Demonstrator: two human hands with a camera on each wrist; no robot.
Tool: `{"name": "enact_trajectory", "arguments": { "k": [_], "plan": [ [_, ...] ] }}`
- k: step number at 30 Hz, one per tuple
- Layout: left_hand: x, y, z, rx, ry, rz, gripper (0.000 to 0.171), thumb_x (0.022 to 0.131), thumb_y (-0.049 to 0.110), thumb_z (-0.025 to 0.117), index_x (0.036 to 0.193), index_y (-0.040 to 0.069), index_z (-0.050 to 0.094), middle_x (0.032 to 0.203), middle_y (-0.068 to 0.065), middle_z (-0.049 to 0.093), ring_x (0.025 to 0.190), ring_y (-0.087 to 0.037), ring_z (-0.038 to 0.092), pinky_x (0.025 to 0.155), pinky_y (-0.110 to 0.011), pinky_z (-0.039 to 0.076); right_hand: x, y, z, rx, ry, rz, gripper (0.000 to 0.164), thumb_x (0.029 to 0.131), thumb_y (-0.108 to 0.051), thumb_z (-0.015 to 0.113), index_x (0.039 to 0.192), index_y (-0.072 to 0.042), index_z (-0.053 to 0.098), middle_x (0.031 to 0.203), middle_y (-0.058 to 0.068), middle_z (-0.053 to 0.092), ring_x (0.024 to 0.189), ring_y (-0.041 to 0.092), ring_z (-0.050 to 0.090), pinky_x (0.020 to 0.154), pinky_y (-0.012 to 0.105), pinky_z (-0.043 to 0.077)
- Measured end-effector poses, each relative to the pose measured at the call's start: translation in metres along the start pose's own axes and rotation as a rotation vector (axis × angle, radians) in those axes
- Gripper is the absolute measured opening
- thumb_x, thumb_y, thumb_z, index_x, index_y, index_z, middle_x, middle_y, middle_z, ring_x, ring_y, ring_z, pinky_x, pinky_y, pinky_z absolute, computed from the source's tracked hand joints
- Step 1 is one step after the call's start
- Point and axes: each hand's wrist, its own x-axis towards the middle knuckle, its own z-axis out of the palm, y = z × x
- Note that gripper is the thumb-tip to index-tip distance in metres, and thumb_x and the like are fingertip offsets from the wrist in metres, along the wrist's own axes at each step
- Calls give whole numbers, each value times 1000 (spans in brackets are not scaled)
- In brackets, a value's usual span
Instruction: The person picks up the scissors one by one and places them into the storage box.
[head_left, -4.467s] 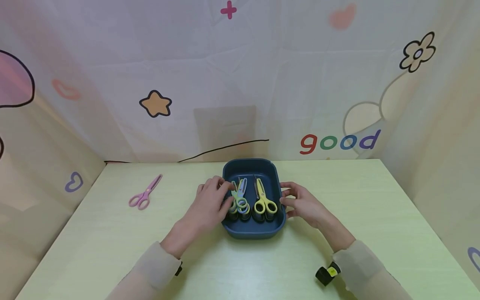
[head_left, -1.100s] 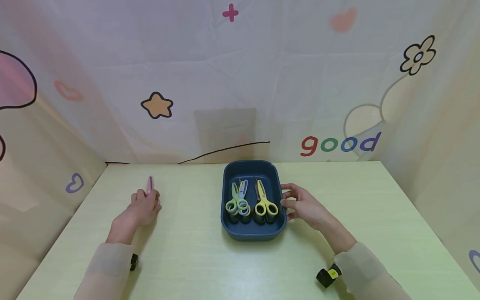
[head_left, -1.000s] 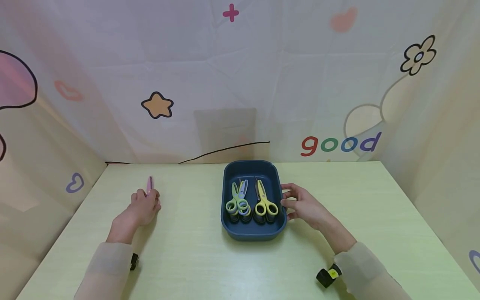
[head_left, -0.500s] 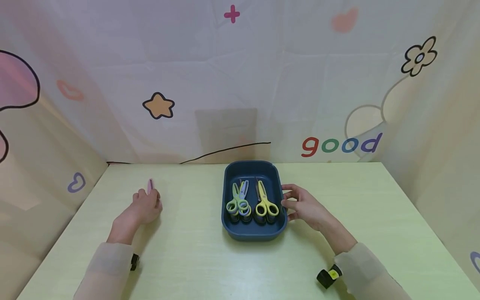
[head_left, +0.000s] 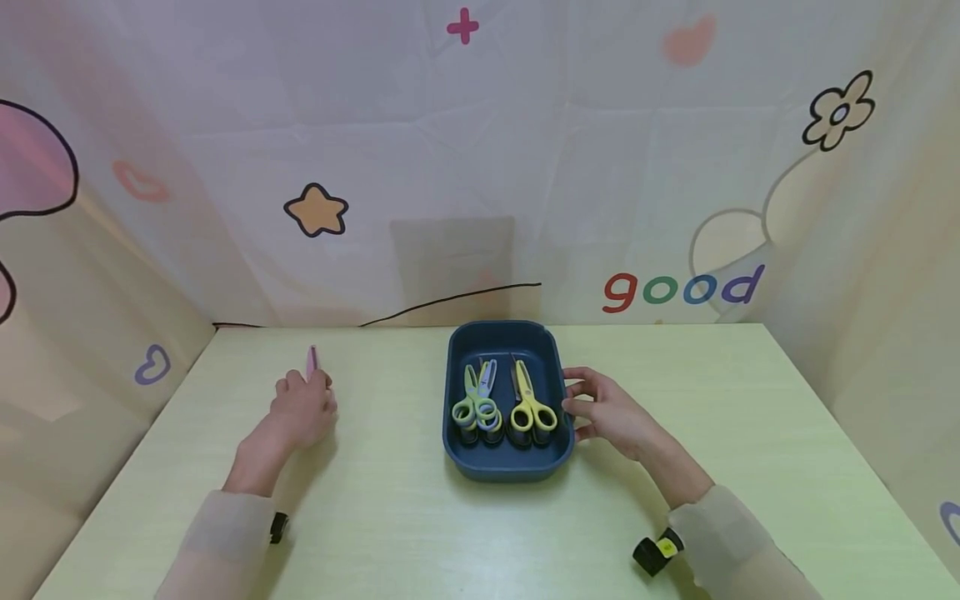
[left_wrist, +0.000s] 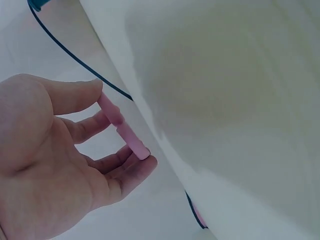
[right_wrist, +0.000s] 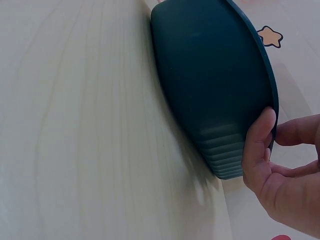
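Pink scissors [head_left: 312,362] are at the table's left, gripped by my left hand [head_left: 306,408], which covers their handle end in the head view. In the left wrist view, the pink piece of the scissors [left_wrist: 131,137] runs between the thumb and the fingers. A dark blue bin [head_left: 508,467] stands mid-table. My right hand [head_left: 611,412] holds its right side, thumb at the rim. Inside lie green scissors [head_left: 470,385], light blue scissors [head_left: 487,377] and yellow scissors [head_left: 522,379]; black parts show under their handles.
A pale wooden table [head_left: 390,517] stretches out under both arms. Behind it hangs a printed cloth [head_left: 450,158] with drawings and the word good. More cloth closes off the left and right sides. Black devices are worn at the wrists, the right one [head_left: 656,550] close over the table.
My left hand has gone from the bin over to the pink scissors, taken hold of them and shifted slightly right with them. The right hand has stayed at the bin.
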Motion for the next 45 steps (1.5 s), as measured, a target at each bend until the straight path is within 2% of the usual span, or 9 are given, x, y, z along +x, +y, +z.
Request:
{"name": "enact_trajectory", "arguments": {
  "k": [7, 14, 20, 29, 33, 41, 45],
  "plan": [
    [-2, 18, 2, -23, 35, 37, 33, 103, 11, 51, 128, -10, 45, 116, -38, 37, 108, -53, 37, 84, -59, 42, 1, 0, -1, 1, -1, 2, 52, 104, -2, 53, 152, 4, 33, 125, 23, 46, 94, 29, 58, 72, 35, 59],
    [-5, 39, 3, -6, 103, 102, 32, 102, 13, 52, 126, -8, 47, 112, -35, 41, 104, -50, 40, 80, -56, 42, 2, 1, -1, 5, -6, -6, 52, 104, -1, 53, 152, 4, 34, 121, 21, 47, 92, 28, 58, 71, 35, 59],
    [-6, 51, 9, -40, 156, 165, 31, 100, 15, 52, 125, -5, 49, 108, -29, 42, 102, -45, 41, 81, -55, 40, 2, 0, 0, 4, -5, -6, 52, 104, -1, 53, 152, 4, 34, 121, 21, 47, 93, 27, 58, 71, 35, 59],
    [-5, 73, 19, -99, 238, 170, 32, 96, 15, 50, 124, -1, 51, 120, -30, 44, 113, -46, 39, 88, -58, 37, 1, 1, 0, 7, -7, -16, 52, 104, 0, 52, 152, 5, 33, 119, 20, 47, 92, 26, 58, 70, 34, 59],
    [-5, 85, 22, -121, 266, 165, 32, 95, 14, 52, 123, 0, 51, 117, -28, 44, 111, -45, 39, 87, -57, 36, 1, 1, 0, 6, -10, -17, 52, 104, 0, 52, 152, 5, 33, 119, 20, 47, 91, 26, 58, 69, 34, 59],
    [-7, 113, 24, -153, 262, 178, 31, 95, 17, 54, 122, 1, 52, 114, -26, 45, 110, -43, 40, 86, -54, 37, 2, 1, 1, 9, -13, -18, 52, 104, -1, 52, 152, 5, 33, 120, 21, 46, 91, 27, 58, 69, 34, 59],
    [-8, 125, 28, -135, 245, 197, 30, 96, 17, 55, 122, 1, 52, 113, -26, 46, 109, -43, 41, 86, -53, 39, 2, 1, 0, 11, -13, -17, 52, 104, -1, 52, 153, 5, 33, 122, 22, 46, 91, 27, 58, 70, 34, 59]
  ]
}}
